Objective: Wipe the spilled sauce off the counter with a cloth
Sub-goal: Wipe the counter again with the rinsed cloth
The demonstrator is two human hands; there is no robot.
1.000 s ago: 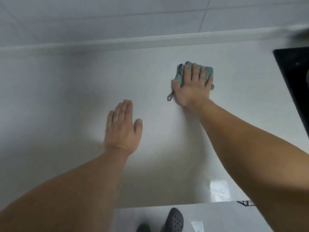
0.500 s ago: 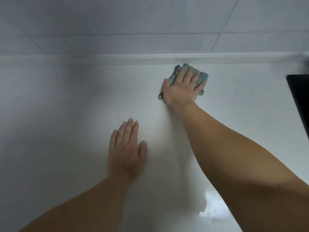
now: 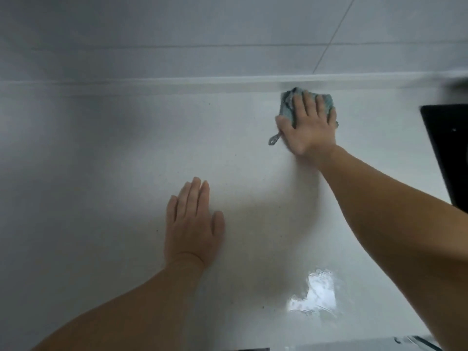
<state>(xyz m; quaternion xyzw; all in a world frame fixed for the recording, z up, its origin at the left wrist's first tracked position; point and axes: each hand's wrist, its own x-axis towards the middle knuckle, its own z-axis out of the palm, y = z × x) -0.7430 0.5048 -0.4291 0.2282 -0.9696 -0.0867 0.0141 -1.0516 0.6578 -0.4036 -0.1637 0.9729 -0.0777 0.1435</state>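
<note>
at the near edge of the white counter [image 3: 101, 173] a bright wet-looking glare patch [image 3: 314, 292] sits toward the right, just inside the right forearm that crosses above it. a thin dark strip shows at the very bottom of the view, too cropped to identify.

a little farther in, the left hand [image 3: 193, 224] lies flat, palm down, on the counter near the middle. its fingers are straight and held close together, thumb out to the right, gripping nothing. the left forearm runs back toward the lower left corner.

beyond that, up and to the right, the right hand [image 3: 310, 125] presses flat on a teal cloth [image 3: 287, 105]. the fingers are extended and slightly spread over the top of the cloth, pressing down on it without curling round it. the cloth is bunched under the palm, showing at the fingertips and along the left side of the hand, with a small grey hanging loop [image 3: 274, 139] sticking out at the lower left, lying on the counter.

the cloth sits near the back of the counter, just short of the raised white ledge [image 3: 177, 81] where it meets the tiled wall [image 3: 202, 29]. a black cooktop [image 3: 448, 148] is to the right, apart from the cloth. no sauce can be made out on the surface; the frame is slightly blurred.
</note>
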